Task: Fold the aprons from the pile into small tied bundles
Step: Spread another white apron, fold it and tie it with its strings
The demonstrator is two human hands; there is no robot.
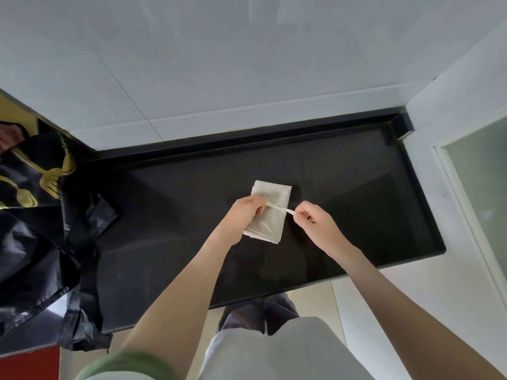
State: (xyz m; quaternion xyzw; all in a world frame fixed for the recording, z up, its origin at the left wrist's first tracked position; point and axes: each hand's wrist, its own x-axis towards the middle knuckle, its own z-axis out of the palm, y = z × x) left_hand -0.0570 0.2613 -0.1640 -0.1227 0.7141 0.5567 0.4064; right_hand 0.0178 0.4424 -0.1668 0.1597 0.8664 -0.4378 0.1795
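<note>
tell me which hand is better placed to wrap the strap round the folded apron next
Right, probably. The right hand already pinches the free end of the strap, stretched taut across the folded beige apron, while the left hand grips the bundle's left edge.

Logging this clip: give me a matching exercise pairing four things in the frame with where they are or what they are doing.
Things:
1. folded beige cloth apron
2. thin beige tie strap
3. crumpled black aprons with gold print
4. left hand

Places or states:
A. piled at the counter's left end
B. pinched and pulled by the right hand
C. lying mid-counter on the glossy black countertop
D. pressing on the bundle's left edge

Pairs: 1-C, 2-B, 3-A, 4-D
</note>
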